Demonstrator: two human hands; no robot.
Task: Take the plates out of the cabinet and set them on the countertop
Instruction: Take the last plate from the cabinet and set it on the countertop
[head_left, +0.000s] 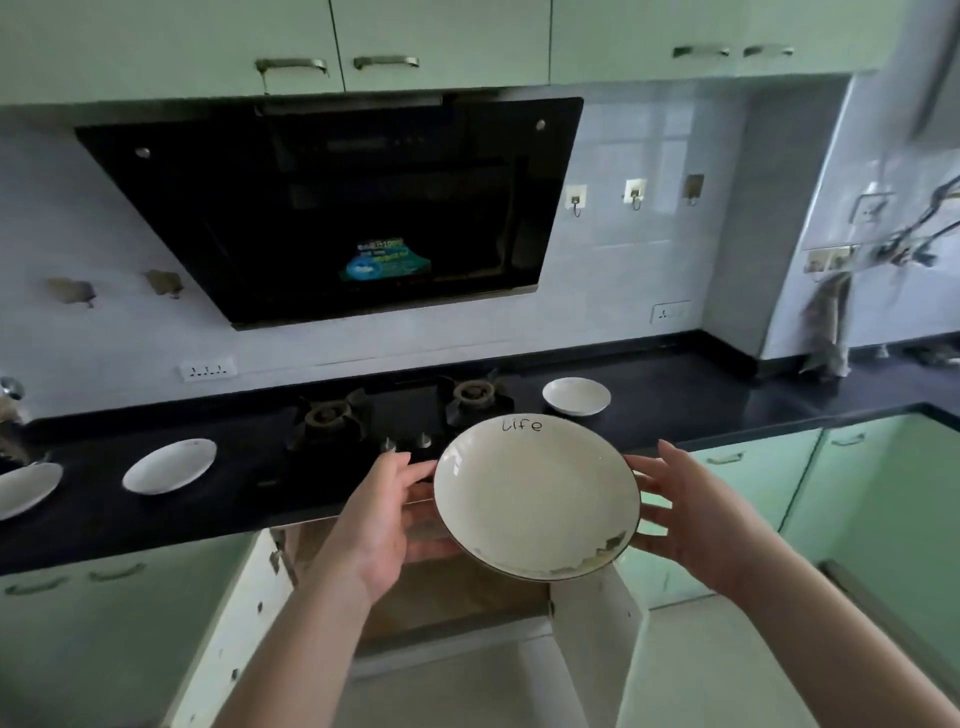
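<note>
Now both hands hold round glazed plate (535, 499).

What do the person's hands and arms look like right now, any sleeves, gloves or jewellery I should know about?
Both hands, left and right, are bare with no gloves. The forearms are uncovered as far as the frame shows; no sleeves, watch, rings or bracelets are visible.
</note>
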